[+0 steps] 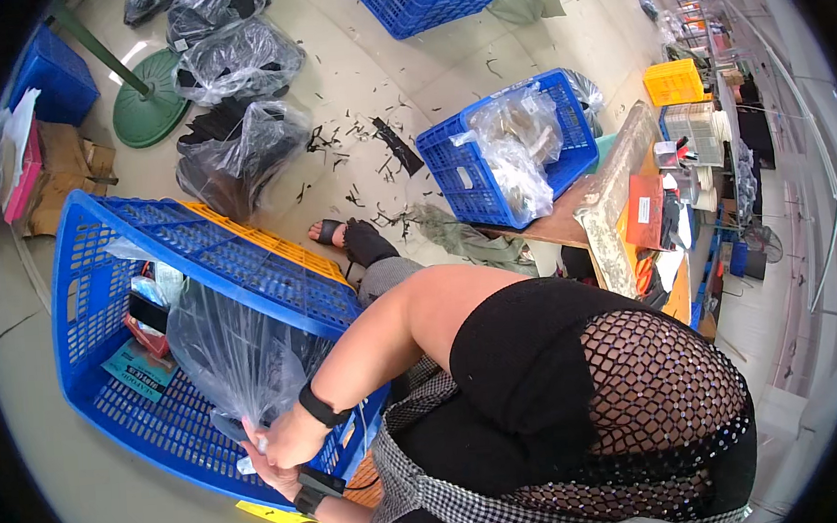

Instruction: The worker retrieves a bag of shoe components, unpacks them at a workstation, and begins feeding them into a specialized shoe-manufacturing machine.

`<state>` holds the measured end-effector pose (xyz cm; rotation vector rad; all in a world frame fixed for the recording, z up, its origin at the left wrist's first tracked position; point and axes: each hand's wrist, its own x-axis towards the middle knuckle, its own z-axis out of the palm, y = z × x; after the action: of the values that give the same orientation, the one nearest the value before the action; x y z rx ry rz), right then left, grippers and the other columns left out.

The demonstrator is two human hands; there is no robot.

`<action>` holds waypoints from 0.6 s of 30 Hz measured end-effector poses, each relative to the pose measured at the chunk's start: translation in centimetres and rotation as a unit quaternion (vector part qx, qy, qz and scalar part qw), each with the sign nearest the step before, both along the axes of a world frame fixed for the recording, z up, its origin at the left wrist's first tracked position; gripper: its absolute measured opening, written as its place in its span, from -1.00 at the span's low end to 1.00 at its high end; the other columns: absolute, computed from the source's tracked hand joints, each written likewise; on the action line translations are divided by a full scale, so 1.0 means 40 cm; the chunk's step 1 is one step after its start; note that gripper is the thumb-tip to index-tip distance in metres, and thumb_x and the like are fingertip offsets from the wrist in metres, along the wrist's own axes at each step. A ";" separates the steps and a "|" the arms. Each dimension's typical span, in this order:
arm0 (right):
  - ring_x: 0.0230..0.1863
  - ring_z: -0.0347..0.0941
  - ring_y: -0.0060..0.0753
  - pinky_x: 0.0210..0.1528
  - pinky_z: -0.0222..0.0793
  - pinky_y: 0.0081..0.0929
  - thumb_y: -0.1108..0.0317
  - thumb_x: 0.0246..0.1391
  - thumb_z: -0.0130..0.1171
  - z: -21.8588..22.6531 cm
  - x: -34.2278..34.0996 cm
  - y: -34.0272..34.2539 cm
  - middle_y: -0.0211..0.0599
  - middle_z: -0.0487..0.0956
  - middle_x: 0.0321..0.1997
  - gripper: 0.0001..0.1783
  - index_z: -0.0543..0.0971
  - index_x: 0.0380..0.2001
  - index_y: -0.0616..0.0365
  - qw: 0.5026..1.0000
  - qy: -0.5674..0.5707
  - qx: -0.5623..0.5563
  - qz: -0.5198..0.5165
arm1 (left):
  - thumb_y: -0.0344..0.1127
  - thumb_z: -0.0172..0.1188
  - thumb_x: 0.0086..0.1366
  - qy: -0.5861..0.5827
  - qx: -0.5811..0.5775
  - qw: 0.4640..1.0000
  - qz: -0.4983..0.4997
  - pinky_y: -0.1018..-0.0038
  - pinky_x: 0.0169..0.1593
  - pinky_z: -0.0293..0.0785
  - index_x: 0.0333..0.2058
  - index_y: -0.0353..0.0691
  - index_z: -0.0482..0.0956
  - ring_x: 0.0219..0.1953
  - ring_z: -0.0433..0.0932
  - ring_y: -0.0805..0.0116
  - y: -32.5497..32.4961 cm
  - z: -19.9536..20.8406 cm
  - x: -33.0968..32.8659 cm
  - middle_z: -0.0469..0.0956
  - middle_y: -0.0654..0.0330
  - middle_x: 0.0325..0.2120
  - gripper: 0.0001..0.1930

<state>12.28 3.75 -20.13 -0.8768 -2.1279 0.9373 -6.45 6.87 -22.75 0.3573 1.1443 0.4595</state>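
Note:
A clear plastic bag (237, 344) lies inside a large blue plastic crate (151, 426), its mouth gathered into a bunch. My right hand (297, 436), with a black band at the wrist, is closed around the gathered plastic. Just below it, my left hand (275, 473), wearing a dark wrist device, also grips the bunched end. The fingers of both hands overlap and partly hide each other. Beside the bag in the crate are a teal printed packet (141, 371), a dark flat object (148, 312) and a red item (147, 337).
An orange crate (269, 240) stands behind the blue one. Filled clear bags (244, 152) line the floor near a green round stand base (148, 101). Another blue crate (451, 168) holds clear plastic beside a worn wooden table (617, 211). Dark scraps (397, 146) litter the floor.

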 end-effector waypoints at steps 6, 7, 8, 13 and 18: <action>-0.37 0.48 0.06 -0.33 0.38 -0.13 0.27 -0.07 0.03 0.010 0.030 0.083 0.04 0.55 -0.41 -0.75 0.54 -0.53 0.27 0.986 -0.014 -0.154 0.069 | 0.17 -0.30 0.33 0.196 0.142 0.970 -0.009 0.27 0.18 0.14 0.15 -0.28 0.15 0.09 0.28 0.16 -0.044 0.116 0.045 0.29 -0.01 0.05 -0.35; -0.34 0.47 0.02 -0.32 0.38 -0.17 0.24 -0.10 0.05 0.034 0.038 0.108 0.00 0.55 -0.38 -0.74 0.54 -0.54 0.24 0.979 -0.006 -0.201 0.022 | 0.18 -0.30 0.33 0.309 0.198 0.927 -0.077 0.27 0.21 0.09 0.19 -0.31 0.08 0.14 0.23 0.15 -0.052 0.121 0.063 0.22 -0.02 0.10 -0.31; -0.31 0.47 -0.01 -0.27 0.37 -0.20 0.19 -0.11 0.04 0.015 0.027 0.131 -0.03 0.56 -0.38 -0.70 0.57 -0.52 0.23 0.989 0.001 -0.134 -0.069 | 0.17 -0.34 0.34 0.320 0.399 0.848 -0.140 0.20 0.27 -0.08 0.23 -0.29 -0.03 0.24 0.08 0.13 -0.058 0.105 0.107 0.07 -0.07 0.20 -0.30; -0.21 0.47 -0.16 -0.23 0.34 -0.25 0.13 -0.12 0.05 -0.010 -0.029 0.190 -0.16 0.58 -0.33 -0.68 0.60 -0.49 0.15 0.976 -0.126 -0.175 -0.017 | 0.09 -0.36 0.36 0.578 0.508 0.580 -0.269 0.11 0.28 -0.23 0.25 -0.31 -0.13 0.29 -0.07 0.00 -0.094 0.126 0.169 -0.08 -0.17 0.24 -0.33; -0.31 0.52 -0.08 -0.28 0.39 -0.20 0.16 -0.11 0.05 -0.010 -0.039 0.236 -0.10 0.59 -0.42 -0.70 0.61 -0.48 0.16 0.978 -0.077 -0.180 0.067 | -0.04 -0.32 0.38 0.523 0.590 0.559 -0.257 0.09 0.27 -0.14 0.26 -0.31 -0.14 0.30 -0.16 -0.12 -0.087 0.178 0.184 -0.16 -0.17 0.26 -0.39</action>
<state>10.71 13.19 -20.53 -1.0176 -2.2057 1.3972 0.92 3.40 -15.64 2.3736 1.5957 0.4122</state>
